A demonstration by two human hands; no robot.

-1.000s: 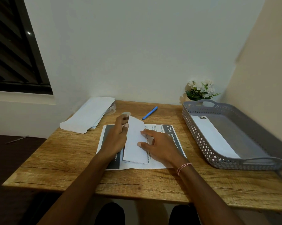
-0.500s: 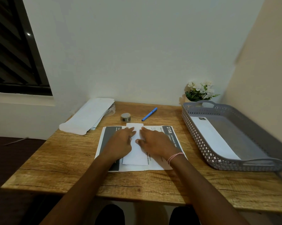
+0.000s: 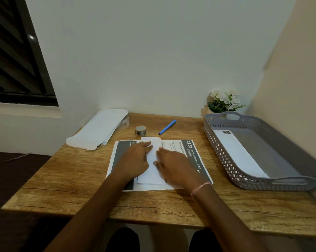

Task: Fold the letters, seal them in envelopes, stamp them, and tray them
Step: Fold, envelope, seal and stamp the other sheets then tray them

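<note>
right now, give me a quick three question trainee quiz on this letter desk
1. True or false: the blue pen lies inside the grey plastic tray.
2. What already lies in that tray? A) white envelope B) sticker roll C) flowers
3. What are the left hand and right hand pressing flat on?

Key: 1 false, it lies on the wooden desk. 2 A. 3 the folded white letter.
</note>
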